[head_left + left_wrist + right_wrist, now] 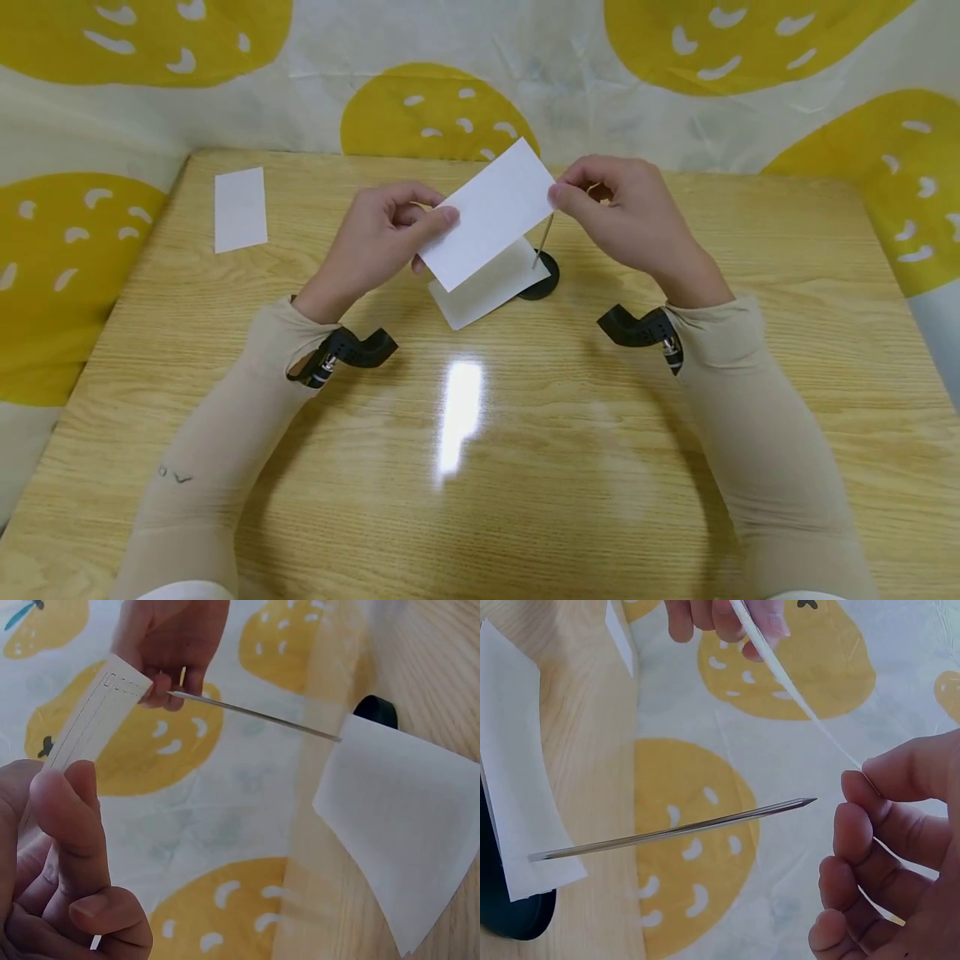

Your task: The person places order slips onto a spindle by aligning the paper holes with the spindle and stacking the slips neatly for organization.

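Note:
Between thumb and fingers, my left hand (pixel 378 237) pinches the left end of a white paper slip (pixel 491 212). My right hand (pixel 626 212) pinches the slip's far right corner. In the left wrist view, printed lines show on the underside of the slip (pixel 97 720). Below it stands a bill spike, a thin metal rod (pixel 682 829) with a sharp tip on a round black base (pixel 549 282). Another paper slip (pixel 491 290) is pierced near one corner and sits low on the rod. The held slip is above the spike; the right wrist view shows the tip apart from it.
A further white slip (pixel 241 210) lies at the back left of the wooden table (pixel 525 467). Behind the table hangs a white cloth with yellow patterns (pixel 438 108). Dark wrist mounts (pixel 363 348) project inward from both sleeves.

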A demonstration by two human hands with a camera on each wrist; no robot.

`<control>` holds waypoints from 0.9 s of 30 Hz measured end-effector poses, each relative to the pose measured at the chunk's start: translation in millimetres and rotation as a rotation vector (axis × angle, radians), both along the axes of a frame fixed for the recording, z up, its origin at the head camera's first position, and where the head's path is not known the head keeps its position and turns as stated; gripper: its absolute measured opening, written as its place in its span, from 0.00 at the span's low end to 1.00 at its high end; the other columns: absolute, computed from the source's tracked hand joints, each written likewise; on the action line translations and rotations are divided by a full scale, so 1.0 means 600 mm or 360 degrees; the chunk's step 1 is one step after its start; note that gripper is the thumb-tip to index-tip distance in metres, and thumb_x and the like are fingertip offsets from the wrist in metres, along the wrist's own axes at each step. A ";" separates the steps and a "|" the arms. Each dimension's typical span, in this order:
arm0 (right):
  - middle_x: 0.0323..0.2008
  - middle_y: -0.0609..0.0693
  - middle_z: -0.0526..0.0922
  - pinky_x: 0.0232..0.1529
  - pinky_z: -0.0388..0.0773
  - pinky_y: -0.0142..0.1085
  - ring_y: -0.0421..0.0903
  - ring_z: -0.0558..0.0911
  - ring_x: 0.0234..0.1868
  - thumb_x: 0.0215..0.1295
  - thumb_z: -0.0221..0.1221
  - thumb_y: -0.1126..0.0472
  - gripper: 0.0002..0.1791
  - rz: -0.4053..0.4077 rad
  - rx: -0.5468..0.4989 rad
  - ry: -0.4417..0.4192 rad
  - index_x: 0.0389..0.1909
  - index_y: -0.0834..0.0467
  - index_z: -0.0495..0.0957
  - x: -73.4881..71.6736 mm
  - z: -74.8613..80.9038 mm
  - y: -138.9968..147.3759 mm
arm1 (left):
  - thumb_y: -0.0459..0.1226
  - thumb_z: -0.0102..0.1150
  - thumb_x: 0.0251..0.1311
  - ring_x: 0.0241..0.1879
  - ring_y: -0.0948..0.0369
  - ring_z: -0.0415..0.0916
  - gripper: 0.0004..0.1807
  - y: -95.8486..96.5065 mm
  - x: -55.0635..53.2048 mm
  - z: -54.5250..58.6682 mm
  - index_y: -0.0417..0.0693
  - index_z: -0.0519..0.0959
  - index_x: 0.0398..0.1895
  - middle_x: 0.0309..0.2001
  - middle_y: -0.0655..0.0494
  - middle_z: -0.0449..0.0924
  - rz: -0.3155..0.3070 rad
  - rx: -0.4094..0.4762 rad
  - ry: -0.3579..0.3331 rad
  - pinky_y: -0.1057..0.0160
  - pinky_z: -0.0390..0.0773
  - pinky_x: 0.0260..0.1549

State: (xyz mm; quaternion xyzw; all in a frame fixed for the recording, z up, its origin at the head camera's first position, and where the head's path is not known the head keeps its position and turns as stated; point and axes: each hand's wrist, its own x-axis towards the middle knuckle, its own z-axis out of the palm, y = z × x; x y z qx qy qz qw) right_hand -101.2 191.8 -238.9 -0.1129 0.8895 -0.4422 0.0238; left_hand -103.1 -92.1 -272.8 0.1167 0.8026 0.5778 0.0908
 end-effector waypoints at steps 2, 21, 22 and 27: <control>0.34 0.38 0.84 0.39 0.68 0.34 0.45 0.75 0.37 0.73 0.60 0.50 0.13 -0.0001 0.0008 -0.0015 0.38 0.54 0.87 0.000 -0.002 0.003 | 0.44 0.66 0.69 0.18 0.58 0.73 0.12 -0.002 0.002 -0.003 0.44 0.85 0.44 0.24 0.57 0.86 -0.0015 0.0001 -0.0025 0.65 0.75 0.20; 0.17 0.42 0.70 0.30 0.59 0.38 0.44 0.61 0.22 0.74 0.58 0.52 0.16 0.0028 0.0012 -0.0048 0.28 0.53 0.84 -0.006 -0.019 0.008 | 0.46 0.66 0.69 0.18 0.59 0.72 0.13 -0.007 0.002 -0.019 0.45 0.87 0.38 0.19 0.59 0.82 -0.0082 0.0091 -0.0079 0.63 0.69 0.20; 0.18 0.42 0.71 0.30 0.60 0.38 0.44 0.61 0.22 0.74 0.58 0.53 0.16 0.0029 0.0006 -0.0050 0.28 0.54 0.84 -0.007 -0.019 0.008 | 0.46 0.66 0.69 0.18 0.59 0.72 0.13 -0.007 0.003 -0.018 0.45 0.87 0.38 0.19 0.59 0.81 -0.0082 0.0089 -0.0083 0.64 0.68 0.20; 0.23 0.39 0.79 0.32 0.61 0.37 0.45 0.64 0.26 0.75 0.57 0.55 0.16 0.0057 -0.0023 -0.0059 0.27 0.56 0.85 -0.009 -0.024 0.008 | 0.46 0.66 0.69 0.17 0.59 0.71 0.13 -0.007 0.004 -0.019 0.45 0.87 0.38 0.17 0.59 0.80 -0.0089 0.0093 -0.0097 0.65 0.67 0.20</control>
